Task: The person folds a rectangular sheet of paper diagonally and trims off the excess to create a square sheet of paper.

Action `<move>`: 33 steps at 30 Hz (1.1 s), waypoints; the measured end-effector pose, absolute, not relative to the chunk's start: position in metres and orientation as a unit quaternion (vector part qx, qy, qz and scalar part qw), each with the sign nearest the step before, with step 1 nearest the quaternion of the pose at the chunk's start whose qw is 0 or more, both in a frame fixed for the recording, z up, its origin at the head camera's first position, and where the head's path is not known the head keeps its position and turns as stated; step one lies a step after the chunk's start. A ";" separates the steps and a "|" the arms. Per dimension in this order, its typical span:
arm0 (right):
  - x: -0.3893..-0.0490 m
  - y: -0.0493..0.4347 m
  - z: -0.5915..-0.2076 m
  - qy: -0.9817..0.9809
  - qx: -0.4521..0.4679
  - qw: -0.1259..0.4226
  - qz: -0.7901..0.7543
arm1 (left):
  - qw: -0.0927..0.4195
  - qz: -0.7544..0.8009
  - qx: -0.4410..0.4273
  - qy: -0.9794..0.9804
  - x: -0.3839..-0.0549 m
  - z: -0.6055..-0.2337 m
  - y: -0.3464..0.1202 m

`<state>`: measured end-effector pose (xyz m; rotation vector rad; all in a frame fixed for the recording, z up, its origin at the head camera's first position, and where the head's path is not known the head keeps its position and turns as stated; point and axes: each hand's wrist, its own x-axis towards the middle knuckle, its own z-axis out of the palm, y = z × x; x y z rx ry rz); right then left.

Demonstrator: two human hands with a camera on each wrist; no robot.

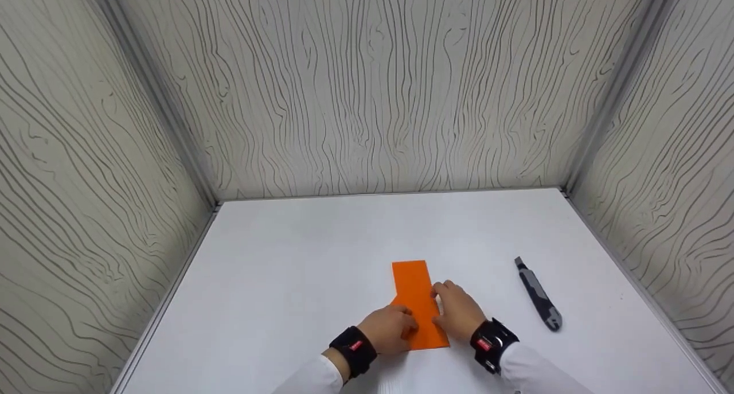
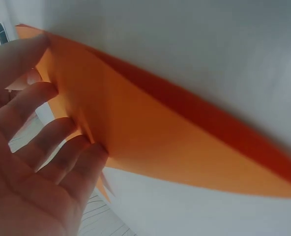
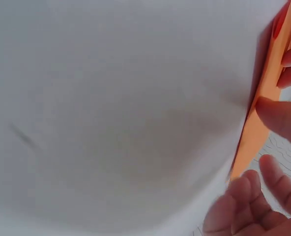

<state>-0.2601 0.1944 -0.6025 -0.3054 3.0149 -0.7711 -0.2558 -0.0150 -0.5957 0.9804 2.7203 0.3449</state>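
orange paper (image 1: 413, 282) — folded, left grip (image 1: 387, 328) and right grip (image 1: 461, 313) touching it

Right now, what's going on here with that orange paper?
Somebody is working on a folded piece of orange paper on a white table. Their left hand rests its fingertips on the paper, and their right hand is at its right edge. A cutter lies off to the right, with no hand on it.

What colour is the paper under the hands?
Orange; the paper shows best in the head view.
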 end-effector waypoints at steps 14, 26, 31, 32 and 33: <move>-0.264 0.195 -0.611 0.939 -0.235 0.074 -0.240 | 0.088 0.133 0.355 0.921 -0.256 -0.599 -0.019; -0.275 0.203 -0.612 0.941 -0.245 0.129 -0.197 | 0.098 0.083 0.370 0.920 -0.255 -0.588 -0.020; -0.278 0.199 -0.598 0.943 -0.221 0.171 -0.182 | 0.089 0.050 0.395 0.913 -0.256 -0.588 -0.024; -0.279 0.199 -0.597 0.942 -0.219 0.178 -0.181 | 0.090 0.043 0.399 0.912 -0.256 -0.588 -0.025; -0.279 0.200 -0.597 0.942 -0.216 0.184 -0.181 | 0.090 0.035 0.403 0.910 -0.256 -0.589 -0.026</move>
